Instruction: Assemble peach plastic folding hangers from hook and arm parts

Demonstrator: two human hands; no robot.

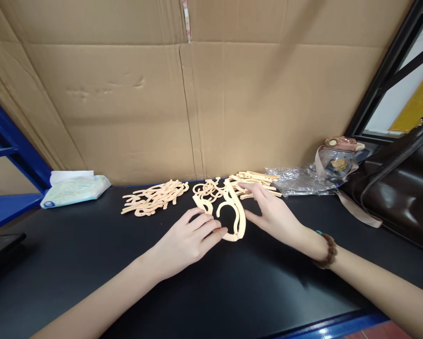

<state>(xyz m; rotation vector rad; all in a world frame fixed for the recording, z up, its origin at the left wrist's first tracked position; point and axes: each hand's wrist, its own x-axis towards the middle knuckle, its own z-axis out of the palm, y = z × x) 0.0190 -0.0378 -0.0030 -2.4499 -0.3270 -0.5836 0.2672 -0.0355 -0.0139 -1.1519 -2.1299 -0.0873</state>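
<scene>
A cream plastic folding clothes hanger (240, 216), its curved arms and hook folded close together, is held just above the black table. My left hand (193, 238) is closed around its left side, thumb and fingers pinching the lower curved part. At its right arm is my right hand (273, 212), with the index finger by the upper end and the thumb against the side. Behind the hanger lies a small pile of curved hooks (209, 189). Left of that is a heap of curved cream pieces (158, 195); straighter cream pieces (255, 178) are stacked behind my right hand.
A pack of wipes (77, 190) lies at the back left, and a dark flat device (3, 247) at the left edge. Clear plastic wrap (296, 181), a strapped bottle (336, 162) and a dark brown bag (402, 188) stand on the right. A cardboard wall (126, 108) closes the back.
</scene>
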